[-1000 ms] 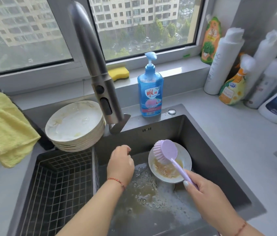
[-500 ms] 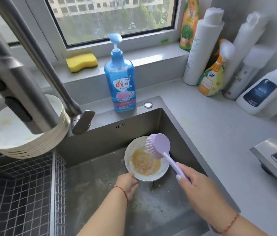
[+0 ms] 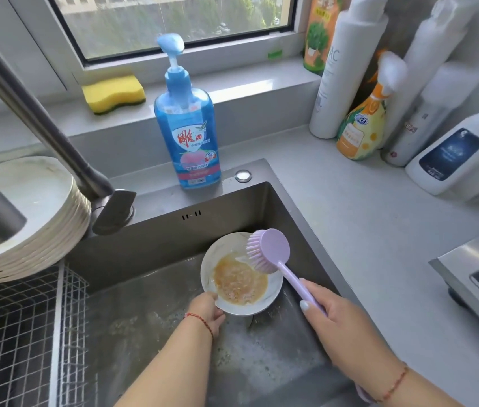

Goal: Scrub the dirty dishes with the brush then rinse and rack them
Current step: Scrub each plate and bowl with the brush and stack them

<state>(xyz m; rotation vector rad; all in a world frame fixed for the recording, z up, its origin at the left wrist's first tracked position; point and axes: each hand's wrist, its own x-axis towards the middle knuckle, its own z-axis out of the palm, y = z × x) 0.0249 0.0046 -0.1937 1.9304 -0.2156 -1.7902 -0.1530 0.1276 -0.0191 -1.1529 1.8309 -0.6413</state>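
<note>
Fingers [image 3: 305,304] of the right hand [image 3: 341,324] curl round the lilac handle of the brush [image 3: 270,251], whose round head hangs over the far right rim of the dirty bowl [image 3: 241,277], bristles turned down toward the orange-brown residue inside; whether the bristles touch the bowl is hard to say. The left hand [image 3: 207,311] grips the bowl's near left rim, thumb over the edge, a red cord at the wrist.

The bowl sits in the far right corner of the sink [image 3: 261,201], close to the sink's back and right walls, so there is little room on those two sides. Toward the near and left parts of the basin the wet, foamy floor lies open. At the sink's left stands a wire rack [image 3: 11,333], its upright mesh edge bounding the basin. Over the rack's far end a stack of plates [image 3: 41,224] leans, just beside the base of the faucet [image 3: 41,118], whose spout crosses overhead at the sink's left.

On the sink's back ledge a blue soap bottle [image 3: 186,136] stands upright. Behind it, on the sill, lies a yellow sponge [image 3: 113,92]. Right of the sink the counter [image 3: 364,245] runs bare up to a cluster of cleaning bottles [image 3: 361,124] at the wall.
</note>
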